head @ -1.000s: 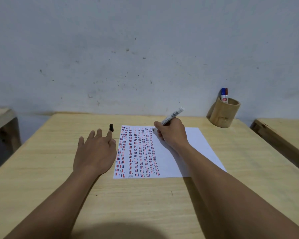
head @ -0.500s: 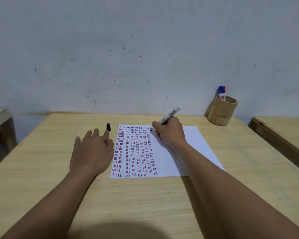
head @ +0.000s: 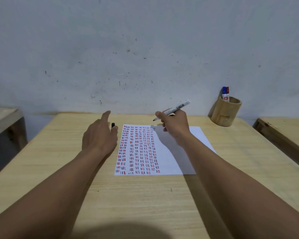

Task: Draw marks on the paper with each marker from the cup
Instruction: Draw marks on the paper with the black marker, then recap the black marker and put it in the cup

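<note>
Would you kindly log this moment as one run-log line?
right hand: holds uncapped marker above paper | left hand: open, near cap | cup: two markers

Matt pale wood table, smooth white paper (bamboo-like cup)

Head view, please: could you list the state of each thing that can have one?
Black marker: uncapped, held in right hand, tip off the paper.
Black cap: off, lying on desk by left hand.
Paper: flat, left part filled with marks.
Bamboo cup: upright, two capped markers inside.
</note>
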{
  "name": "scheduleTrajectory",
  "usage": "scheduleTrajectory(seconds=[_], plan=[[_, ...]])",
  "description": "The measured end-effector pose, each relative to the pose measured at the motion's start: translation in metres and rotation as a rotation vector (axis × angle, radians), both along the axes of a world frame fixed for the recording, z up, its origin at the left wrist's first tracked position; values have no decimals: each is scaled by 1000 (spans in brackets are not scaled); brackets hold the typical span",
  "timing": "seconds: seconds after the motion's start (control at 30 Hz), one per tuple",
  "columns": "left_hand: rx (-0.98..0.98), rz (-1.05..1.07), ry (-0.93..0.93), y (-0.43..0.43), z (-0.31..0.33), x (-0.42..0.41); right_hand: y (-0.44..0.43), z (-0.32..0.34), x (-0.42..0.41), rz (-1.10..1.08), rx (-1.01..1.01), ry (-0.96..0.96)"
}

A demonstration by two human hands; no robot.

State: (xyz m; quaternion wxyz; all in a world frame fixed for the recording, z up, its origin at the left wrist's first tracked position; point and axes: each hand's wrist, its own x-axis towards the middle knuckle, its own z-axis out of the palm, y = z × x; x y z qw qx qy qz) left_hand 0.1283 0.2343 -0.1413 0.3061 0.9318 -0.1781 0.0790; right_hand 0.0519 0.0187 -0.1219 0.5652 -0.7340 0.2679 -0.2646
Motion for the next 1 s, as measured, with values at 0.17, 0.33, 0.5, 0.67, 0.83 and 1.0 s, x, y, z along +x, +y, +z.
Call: scheduleTrajectory(seconds=[0.17,0.33,0.5,0.67,0.83,1.0], plan=[[66,-58,-33,-3,-3,16,9,15,-9,65,305,-70],[-56,-12,-7,-6,11,7,14,19,-19,95,394,-79],[-481,-84,141,-28,44,-20,21,27,-31,113,549,-143],[-642,-176,320,-40,64,-38,26,43,-45,115,642,-205],[-689,-231,423,-50,76,-56,22,53,-59,138,643,-235],[-720,-287,459,-57,88,-71,17,60,-72,166,633,-254]])
